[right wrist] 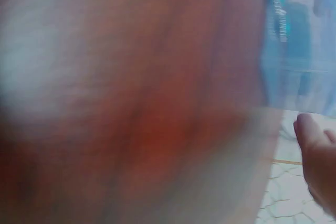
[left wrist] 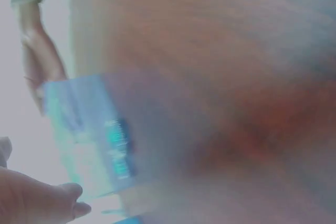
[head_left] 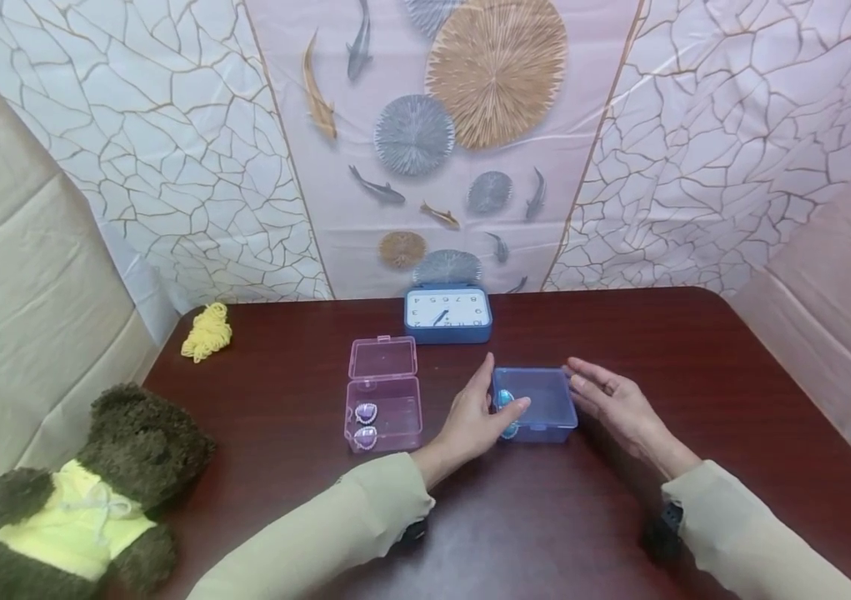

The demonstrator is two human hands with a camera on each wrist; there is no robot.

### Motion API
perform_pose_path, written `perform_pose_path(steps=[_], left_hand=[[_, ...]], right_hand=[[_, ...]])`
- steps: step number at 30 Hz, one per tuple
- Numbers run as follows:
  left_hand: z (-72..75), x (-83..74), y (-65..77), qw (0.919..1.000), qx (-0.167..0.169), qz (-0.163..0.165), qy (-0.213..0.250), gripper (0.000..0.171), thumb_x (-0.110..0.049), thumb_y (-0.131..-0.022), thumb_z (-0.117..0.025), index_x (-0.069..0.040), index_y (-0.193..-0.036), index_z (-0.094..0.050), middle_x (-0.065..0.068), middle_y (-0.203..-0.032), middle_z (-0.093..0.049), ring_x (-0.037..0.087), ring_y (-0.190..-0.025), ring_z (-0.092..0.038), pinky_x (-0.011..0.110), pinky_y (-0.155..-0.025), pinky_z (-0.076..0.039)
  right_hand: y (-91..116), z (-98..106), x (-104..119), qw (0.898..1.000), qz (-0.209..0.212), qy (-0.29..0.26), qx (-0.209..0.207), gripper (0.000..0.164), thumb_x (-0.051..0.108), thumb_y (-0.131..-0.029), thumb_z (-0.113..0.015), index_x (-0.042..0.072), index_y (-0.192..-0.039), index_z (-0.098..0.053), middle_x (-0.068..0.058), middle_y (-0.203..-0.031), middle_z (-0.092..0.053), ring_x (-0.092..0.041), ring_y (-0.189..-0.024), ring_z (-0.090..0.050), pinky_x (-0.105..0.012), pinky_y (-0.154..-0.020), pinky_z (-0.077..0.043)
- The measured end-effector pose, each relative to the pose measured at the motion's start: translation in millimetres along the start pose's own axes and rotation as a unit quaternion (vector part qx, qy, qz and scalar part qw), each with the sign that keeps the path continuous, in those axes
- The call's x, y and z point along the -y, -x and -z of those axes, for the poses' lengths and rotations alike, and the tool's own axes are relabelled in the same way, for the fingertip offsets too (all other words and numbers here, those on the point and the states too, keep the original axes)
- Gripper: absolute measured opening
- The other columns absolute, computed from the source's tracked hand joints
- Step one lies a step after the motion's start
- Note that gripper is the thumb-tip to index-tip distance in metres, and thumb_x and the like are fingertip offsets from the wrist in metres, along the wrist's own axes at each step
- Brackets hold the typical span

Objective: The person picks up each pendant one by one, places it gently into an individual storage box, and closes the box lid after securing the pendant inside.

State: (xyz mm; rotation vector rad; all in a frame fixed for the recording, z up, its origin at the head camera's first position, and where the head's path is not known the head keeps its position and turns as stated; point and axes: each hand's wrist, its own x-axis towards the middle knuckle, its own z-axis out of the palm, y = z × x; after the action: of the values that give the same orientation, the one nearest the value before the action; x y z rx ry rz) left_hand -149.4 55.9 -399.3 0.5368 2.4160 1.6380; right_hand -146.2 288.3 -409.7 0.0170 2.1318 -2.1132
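Observation:
In the head view a translucent blue plastic box (head_left: 541,396) sits on the table with its lid down, two blue oval gems (head_left: 508,402) inside at its left. My left hand (head_left: 466,425) grips the box's left side, its thumb laid over the front of the lid and its fingers along the side. At the opposite side my right hand (head_left: 620,408) rests its fairly straight fingertips against the far right corner. An open pink plastic box (head_left: 387,417) stands to the left, holding two purple gems (head_left: 366,425). Both wrist views are blurred; the right wrist view shows fingertips at the blue box (right wrist: 302,87).
Behind the boxes a blue clock (head_left: 448,321) lies face up, its numbers upside down. A bundle of yellow yarn (head_left: 207,332) lies at the far left corner. At the near left is a dark brown plush toy (head_left: 147,442) in a yellow top. A patterned curtain (head_left: 440,192) backs the table.

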Motion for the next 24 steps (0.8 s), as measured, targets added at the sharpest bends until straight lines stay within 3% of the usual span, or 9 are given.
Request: perform_pose_path(steps=[2,4,6,8,12,14,16,19,24], left_hand=[[10.7,-10.5,3.6,0.9997,0.013,-0.007,0.019,0.083,-0.034,-0.088,-0.066,-0.008,-0.150,-0.019,0.008,-0.154,-0.026,0.022,-0.136,-0.036,0.032,-0.107,-0.039],[26.7,-18.4,7.3,0.9981,0.026,-0.012,0.055,0.084,-0.033,-0.086,-0.068,-0.011,-0.151,-0.018,0.005,-0.154,-0.026,0.021,-0.136,-0.035,0.031,-0.108,-0.036],[48.4,-22.3,11.4,0.9940,0.029,-0.010,0.104,0.083,-0.028,-0.085,-0.069,-0.014,-0.150,-0.020,0.004,-0.154,-0.026,0.020,-0.139,-0.031,0.031,-0.110,-0.033],[74.2,-19.9,15.1,0.9906,0.010,-0.007,0.137,0.080,-0.024,-0.085,-0.070,-0.016,-0.149,-0.024,0.003,-0.152,-0.032,0.020,-0.137,-0.033,0.032,-0.111,-0.033],[126.4,-2.1,25.6,0.9826,-0.071,0.006,0.172,0.068,-0.018,-0.085,-0.069,-0.014,-0.144,-0.035,0.004,-0.144,-0.043,0.022,-0.133,-0.040,0.035,-0.109,-0.037],[146.0,12.7,32.6,0.9790,-0.104,0.015,0.175,0.066,-0.016,-0.086,-0.068,-0.012,-0.143,-0.036,0.006,-0.144,-0.043,0.022,-0.133,-0.041,0.035,-0.108,-0.038],[159.8,29.1,40.9,0.9770,-0.117,0.018,0.177,0.068,-0.011,-0.087,-0.066,-0.008,-0.145,-0.032,0.010,-0.146,-0.039,0.025,-0.135,-0.037,0.036,-0.111,-0.035],[171.1,54.6,54.7,0.9795,-0.095,0.023,0.176,0.075,-0.003,-0.086,-0.064,-0.001,-0.147,-0.021,0.016,-0.152,-0.027,0.031,-0.139,-0.028,0.038,-0.114,-0.028],[176.2,86.4,72.2,0.9821,-0.008,0.024,0.187,0.095,-0.001,-0.080,-0.071,0.006,-0.147,-0.004,0.025,-0.154,-0.008,0.041,-0.142,-0.009,0.044,-0.116,-0.016]], right_hand=[[-0.8,-3.6,9.3,0.997,0.032,-0.070,-0.025,0.059,0.016,-0.095,-0.055,-0.009,-0.142,-0.028,-0.007,-0.126,-0.060,0.000,-0.104,-0.060,-0.019,-0.092,-0.049],[-1.4,-10.4,21.7,0.987,0.064,-0.139,-0.052,0.046,0.011,-0.093,-0.057,-0.006,-0.134,-0.042,0.002,-0.109,-0.067,-0.004,-0.099,-0.064,-0.020,-0.089,-0.051],[-2.0,-21.6,35.3,0.973,0.095,-0.198,-0.068,0.031,0.006,-0.092,-0.057,-0.004,-0.121,-0.054,0.000,-0.100,-0.070,-0.010,-0.095,-0.067,-0.022,-0.087,-0.053],[-3.1,-37.1,48.6,0.962,0.111,-0.238,-0.074,0.019,0.004,-0.091,-0.057,0.002,-0.109,-0.062,-0.004,-0.097,-0.071,-0.013,-0.093,-0.068,-0.023,-0.086,-0.053],[-7.1,-77.6,67.3,0.962,0.087,-0.248,-0.067,0.016,0.002,-0.093,-0.055,0.008,-0.105,-0.063,-0.003,-0.097,-0.071,-0.013,-0.093,-0.068,-0.024,-0.090,-0.052],[-10.8,-99.9,70.6,0.965,0.056,-0.247,-0.061,0.018,0.001,-0.094,-0.053,0.008,-0.108,-0.061,-0.002,-0.097,-0.070,-0.012,-0.094,-0.067,-0.025,-0.093,-0.051],[-16.2,-121.8,69.5,0.966,0.025,-0.249,-0.058,0.022,-0.001,-0.094,-0.050,0.004,-0.115,-0.057,-0.001,-0.096,-0.069,-0.012,-0.095,-0.066,-0.025,-0.094,-0.050],[-26.3,-150.9,62.4,0.965,-0.016,-0.256,-0.061,0.032,-0.004,-0.094,-0.047,-0.005,-0.127,-0.048,0.001,-0.092,-0.067,-0.011,-0.093,-0.065,-0.026,-0.097,-0.049],[-44.7,-183.7,43.5,0.966,-0.064,-0.232,-0.098,0.040,-0.004,-0.094,-0.048,-0.011,-0.133,-0.043,-0.002,-0.096,-0.062,-0.010,-0.090,-0.061,-0.035,-0.105,-0.043]])
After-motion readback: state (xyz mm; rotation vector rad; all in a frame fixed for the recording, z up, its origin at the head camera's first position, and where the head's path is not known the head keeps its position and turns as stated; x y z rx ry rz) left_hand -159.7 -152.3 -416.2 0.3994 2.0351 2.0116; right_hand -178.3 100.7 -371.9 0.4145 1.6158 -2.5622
